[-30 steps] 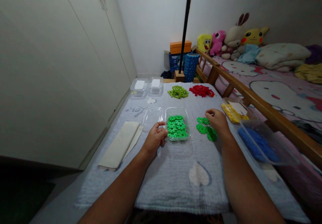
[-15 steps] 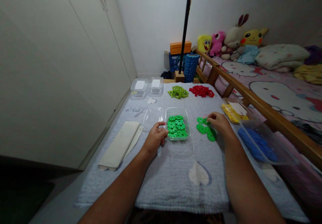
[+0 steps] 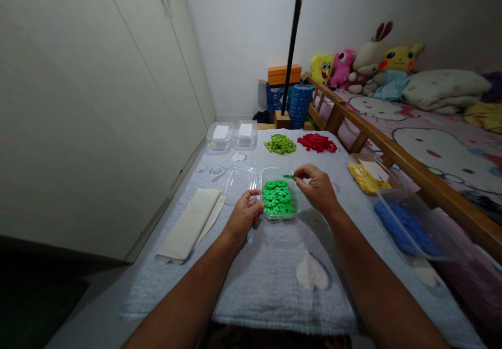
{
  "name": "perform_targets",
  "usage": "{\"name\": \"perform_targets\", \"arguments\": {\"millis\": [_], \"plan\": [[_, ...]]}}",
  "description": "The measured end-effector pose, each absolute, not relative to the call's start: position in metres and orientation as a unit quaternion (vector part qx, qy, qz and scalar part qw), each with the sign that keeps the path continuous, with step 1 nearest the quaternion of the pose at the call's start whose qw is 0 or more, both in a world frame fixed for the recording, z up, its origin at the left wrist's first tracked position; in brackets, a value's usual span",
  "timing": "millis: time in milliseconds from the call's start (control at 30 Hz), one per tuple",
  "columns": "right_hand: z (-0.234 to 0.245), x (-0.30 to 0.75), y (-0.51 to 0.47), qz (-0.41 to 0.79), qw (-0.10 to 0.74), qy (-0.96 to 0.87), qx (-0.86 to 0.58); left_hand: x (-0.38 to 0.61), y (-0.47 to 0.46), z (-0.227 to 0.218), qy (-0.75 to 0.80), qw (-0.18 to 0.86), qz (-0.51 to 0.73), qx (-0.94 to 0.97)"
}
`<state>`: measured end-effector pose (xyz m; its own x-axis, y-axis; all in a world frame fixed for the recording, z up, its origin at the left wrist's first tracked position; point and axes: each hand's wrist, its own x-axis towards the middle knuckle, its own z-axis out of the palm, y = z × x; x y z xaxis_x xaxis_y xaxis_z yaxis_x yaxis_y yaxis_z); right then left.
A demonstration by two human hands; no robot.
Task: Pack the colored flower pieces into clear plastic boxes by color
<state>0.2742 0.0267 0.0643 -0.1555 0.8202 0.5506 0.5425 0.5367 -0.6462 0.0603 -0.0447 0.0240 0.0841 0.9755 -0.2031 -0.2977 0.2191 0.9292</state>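
Note:
A clear plastic box (image 3: 297, 214) stands mid-table, with a layer of green snowflake-shaped plastic discs (image 3: 277, 197) inside. My left hand (image 3: 247, 214) rests against the box's left side, its fingers curled at the wall. Over the far right part of the box, my right hand (image 3: 317, 188) pinches a green disc (image 3: 288, 176) seen edge-on, above the other discs. Left of the box a clear lid (image 3: 240, 182) lies flat, partly behind my left fingers. The cloth under my right hand and wrist is hidden.
Light-green pieces (image 3: 280, 144) and red pieces (image 3: 317, 142) lie heaped at the back. Two lidded boxes (image 3: 220, 134) stand back left, near a folded cream cloth (image 3: 190, 226). Containers of yellow pieces (image 3: 366, 178) and blue pieces (image 3: 403, 228) line the right, beside a wooden bed rail (image 3: 386, 150).
My right hand has moved left from the loose green discs beside the box to above it, carrying a disc. Those loose discs no longer show. My left hand stays at the box.

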Motion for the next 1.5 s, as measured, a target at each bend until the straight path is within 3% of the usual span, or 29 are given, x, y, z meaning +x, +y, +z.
{"name": "perform_targets", "arguments": {"millis": [267,400,533,700,933,1200,1500], "plan": [[0.065,0.242,0.045,0.103,0.342,-0.799,-0.485,0.061,-0.045,0.025,0.456,0.635,0.500,0.372],[0.067,0.253,0.044,0.143,0.365,-0.789,-0.473,0.060,-0.044,0.025,0.455,0.638,0.500,0.367],[0.064,0.294,0.046,0.153,0.368,-0.734,-0.550,0.060,-0.045,0.024,0.456,0.638,0.497,0.371],[0.039,0.344,0.049,0.105,0.219,-0.715,-0.655,0.060,-0.045,0.026,0.462,0.633,0.496,0.375],[0.004,0.357,0.051,0.052,0.140,-0.741,-0.655,0.059,-0.045,0.025,0.461,0.633,0.497,0.374],[0.009,0.355,0.048,0.133,0.282,-0.672,-0.672,0.059,-0.045,0.024,0.458,0.633,0.495,0.380],[0.059,0.319,0.027,0.227,0.451,-0.649,-0.568,0.059,-0.045,0.025,0.462,0.632,0.495,0.378]]}}
